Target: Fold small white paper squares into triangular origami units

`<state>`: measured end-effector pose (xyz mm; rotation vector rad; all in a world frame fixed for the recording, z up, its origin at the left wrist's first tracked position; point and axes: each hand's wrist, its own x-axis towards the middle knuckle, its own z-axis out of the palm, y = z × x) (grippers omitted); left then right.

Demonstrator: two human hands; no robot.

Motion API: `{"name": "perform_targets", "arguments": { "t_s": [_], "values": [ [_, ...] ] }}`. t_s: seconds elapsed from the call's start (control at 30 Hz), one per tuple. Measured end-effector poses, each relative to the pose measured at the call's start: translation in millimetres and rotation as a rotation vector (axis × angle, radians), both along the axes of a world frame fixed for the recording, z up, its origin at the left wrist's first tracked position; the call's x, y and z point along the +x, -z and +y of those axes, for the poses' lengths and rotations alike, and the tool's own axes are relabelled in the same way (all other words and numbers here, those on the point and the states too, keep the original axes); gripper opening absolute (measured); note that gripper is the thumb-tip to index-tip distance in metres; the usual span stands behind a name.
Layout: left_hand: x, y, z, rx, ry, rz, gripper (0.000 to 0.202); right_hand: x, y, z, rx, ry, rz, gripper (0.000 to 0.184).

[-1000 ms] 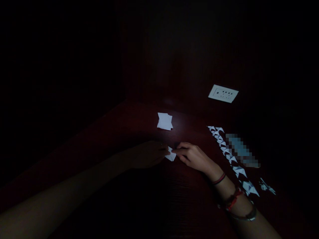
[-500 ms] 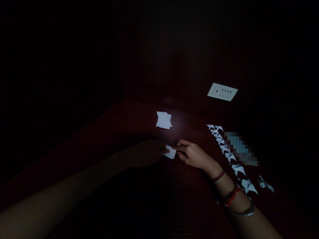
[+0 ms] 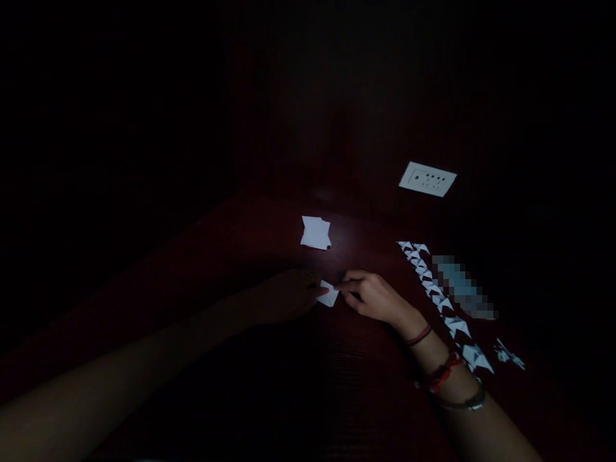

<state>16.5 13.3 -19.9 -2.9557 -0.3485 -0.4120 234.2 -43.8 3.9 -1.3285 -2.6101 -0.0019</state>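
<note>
Small paper piece (image 3: 329, 294) caught between left hand (image 3: 283, 298) and right hand (image 3: 373, 298), super dark shot

Dark wooden table (image 3: 269, 237) underneath, open room on the near side of both hands. Out past the right wrist, a diagonal row of folded paper units (image 3: 440, 301). Just beyond the fingertips, a stack of white paper squares (image 3: 316, 233). Piece itself lying hand to hand, right thumb and forefinger closed on its right corner, left fingertips on the left edge, grip there too dark to call.
</note>
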Motion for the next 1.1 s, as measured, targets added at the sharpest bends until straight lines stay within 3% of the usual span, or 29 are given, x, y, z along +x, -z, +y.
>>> {"name": "perform_targets", "arguments": {
  "t_s": [0.43, 0.63, 0.87, 1.1],
  "values": [
    [0, 0.6, 0, -0.022, -0.039, -0.029, 0.030, 3, -10.4, -8, 0.074, 0.043, 0.000, 0.024],
    [-3, 6.8, 1, 0.012, -0.100, -0.046, 0.028, -10, -3.6, -9, -0.009, -0.053, 0.011, 0.026],
    [-2, 0.0, -3, -0.053, -0.092, -0.022, 0.029, -12, 1.5, -5, 0.026, -0.054, 0.016, 0.025],
    [-4, 7.1, 0, -0.057, -0.080, -0.061, 0.030, -15, -1.0, -7, 0.103, 0.017, -0.003, 0.024]
  ]
}}
